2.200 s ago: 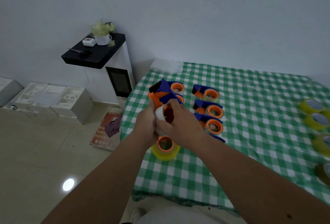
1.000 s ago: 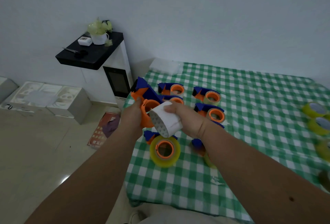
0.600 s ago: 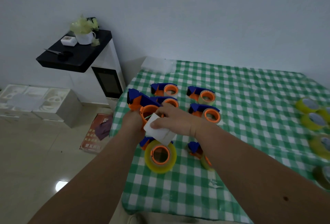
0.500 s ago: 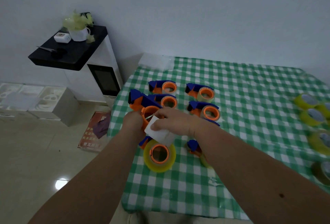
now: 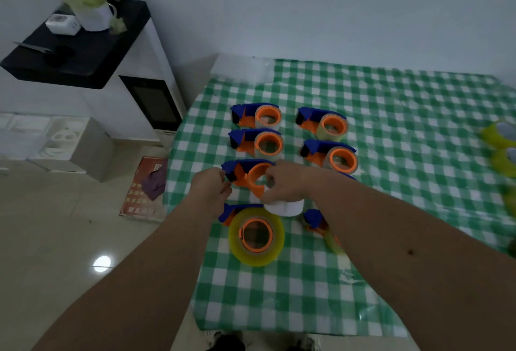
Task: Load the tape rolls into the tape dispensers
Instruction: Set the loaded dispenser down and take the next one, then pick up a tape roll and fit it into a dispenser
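Note:
My left hand [image 5: 210,188] grips the blue end of an orange-and-blue tape dispenser [image 5: 245,176] held low over the checked table [image 5: 391,127]. My right hand [image 5: 284,183] grips a white tape roll [image 5: 284,206] right against the dispenser's orange hub. Whether the roll sits on the hub is hidden by my fingers. Several other dispensers [image 5: 257,116] lie in two columns, some with clear tape. Closest to me, a dispenser carries a yellow roll [image 5: 256,236]. Loose yellow rolls [image 5: 499,135] lie at the right edge.
A white cabinet with a black top [image 5: 83,51] stands left of the table, bearing a white pot with a plant [image 5: 92,1] and a small white box. White foam boxes [image 5: 50,141] and a red sheet [image 5: 142,188] lie on the floor.
Both hands have lowered the dispenser and white roll toward the table, into the left column. The camera has tilted down and closer.

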